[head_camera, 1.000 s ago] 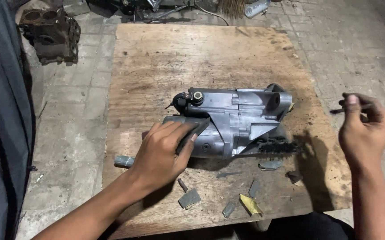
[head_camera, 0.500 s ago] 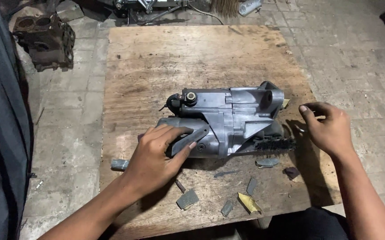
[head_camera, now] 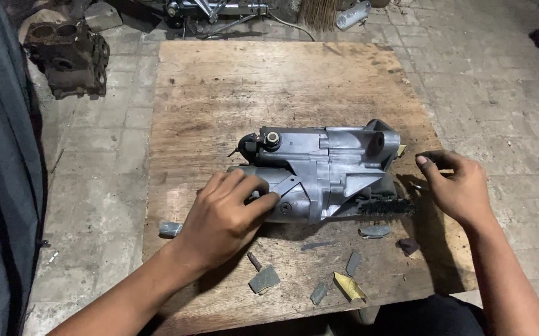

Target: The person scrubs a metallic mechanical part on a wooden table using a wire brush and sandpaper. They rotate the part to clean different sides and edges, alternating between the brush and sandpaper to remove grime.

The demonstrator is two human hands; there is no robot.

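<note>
Left hand (head_camera: 223, 214) fingers rest on starter motor (head_camera: 322, 171); contact probably light.

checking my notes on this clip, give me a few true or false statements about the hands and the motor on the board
1. The left hand rests on the grey starter motor. True.
2. The right hand grips the motor's top terminal. False: it is beside the motor's right end, off the terminal.
3. The motor lies on a wooden board. True.
4. A wire brush lies at the board's far edge. False: it lies against the motor's near side.
5. An engine block sits on the floor, off the board. True.
</note>
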